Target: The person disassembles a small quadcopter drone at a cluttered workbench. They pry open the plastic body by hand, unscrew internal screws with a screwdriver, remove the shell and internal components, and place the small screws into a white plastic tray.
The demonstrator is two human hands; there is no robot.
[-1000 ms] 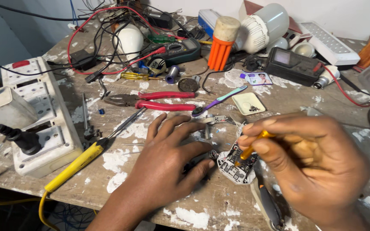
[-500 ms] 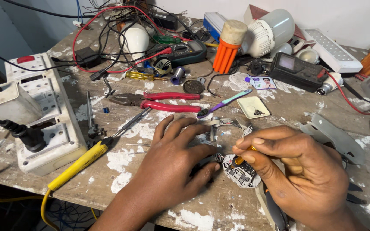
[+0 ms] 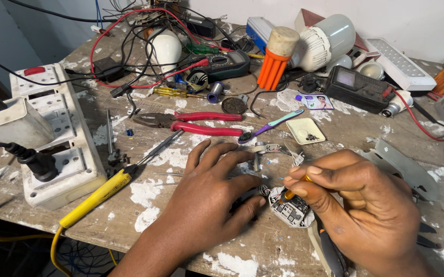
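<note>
Currently I note work in hand on a small round circuit board [image 3: 291, 209], which lies flat on the paint-spattered wooden table [image 3: 263, 256], near its front edge. My left hand [image 3: 209, 197] rests palm-down just left of the board, fingers spread, with the fingertips [image 3: 257, 201] pressing at the board's left rim to steady it; it grips nothing. My right hand [image 3: 365, 205] is pinched closed around a slim tool with an orange-yellow handle [image 3: 296, 187], whose tip meets the upper face of the board. I cannot tell what kind of tip it is, since the fingers cover most of it.

In my judgement the job is in its middle stage. The board is already out of any housing and bare on the table, so opening-up looks done. The tool is engaged on the board, so work on its parts is ongoing. Nothing shows the board refitted, and I see no casing around it; reassembly looks outstanding.

Behind the board, further up the table, lie a purple toothbrush [image 3: 268, 125] and red-handled pliers [image 3: 191, 123]. Left of the board lies a yellow-handled soldering iron [image 3: 99, 197], and beyond that a white power strip [image 3: 53, 138]. Behind and right of the board sits a small cream tray [image 3: 305, 131] holding tiny dark bits, possibly screws. All are untouched.
</note>
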